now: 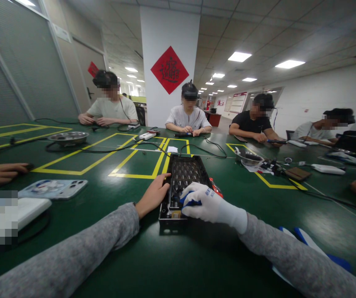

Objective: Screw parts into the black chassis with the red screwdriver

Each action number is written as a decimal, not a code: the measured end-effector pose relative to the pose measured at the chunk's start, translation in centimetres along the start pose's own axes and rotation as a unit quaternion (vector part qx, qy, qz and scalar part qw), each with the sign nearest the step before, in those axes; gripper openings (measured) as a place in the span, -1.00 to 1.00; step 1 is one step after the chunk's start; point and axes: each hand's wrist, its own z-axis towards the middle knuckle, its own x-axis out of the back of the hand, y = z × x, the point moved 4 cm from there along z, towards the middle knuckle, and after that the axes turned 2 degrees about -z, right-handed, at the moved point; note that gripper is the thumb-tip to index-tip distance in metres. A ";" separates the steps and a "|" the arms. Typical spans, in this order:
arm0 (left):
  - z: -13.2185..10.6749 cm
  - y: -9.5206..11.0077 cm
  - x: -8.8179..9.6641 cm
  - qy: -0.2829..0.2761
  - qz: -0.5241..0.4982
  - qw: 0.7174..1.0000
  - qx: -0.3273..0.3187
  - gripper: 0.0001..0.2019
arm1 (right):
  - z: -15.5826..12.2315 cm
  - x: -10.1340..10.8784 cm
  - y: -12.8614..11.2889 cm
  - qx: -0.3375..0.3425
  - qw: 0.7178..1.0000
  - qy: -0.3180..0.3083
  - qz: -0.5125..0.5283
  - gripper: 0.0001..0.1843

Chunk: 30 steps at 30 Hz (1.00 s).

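Clearly, black Chinese characters mark the red paper diamond (pixel 169 68) on the white pillar (pixel 193 33); the blue lettering on your right hand's (pixel 203 203) white, blue-fingered glove is too small to read. That hand curls, palm down, over the near end of the black rectangular case (pixel 172 222) on the green surface (pixel 156 258). Your bare left hand (pixel 155 193) stretches its fingers onto the left rim. You cannot tell whether either grips anything.

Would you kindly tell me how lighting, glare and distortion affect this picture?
Head view: ceiling lights look blown out, with pale glare on the green table; head view: the black case has a dim interior; head view: the partition at left tilts, suggesting wide-angle distortion.
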 end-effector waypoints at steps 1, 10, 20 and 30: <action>0.0 0.0 0.0 -0.001 0.000 1.000 0.002 -0.55 | 0.0 0.0 0.0 0.004 1.000 -0.002 -0.003 -0.85; 0.0 0.2 0.1 -0.004 0.000 1.000 0.002 -0.55 | -0.1 -0.2 0.2 0.010 1.000 -0.012 -0.005 -0.85; 0.2 0.0 -0.1 -0.007 -0.002 1.000 0.000 -0.54 | 0.0 -0.2 0.1 0.013 1.000 -0.007 -0.018 -0.83; 0.2 -0.3 -0.1 -0.005 0.004 1.000 -0.002 -0.54 | -0.1 -0.2 0.3 0.009 1.000 0.001 -0.007 -0.83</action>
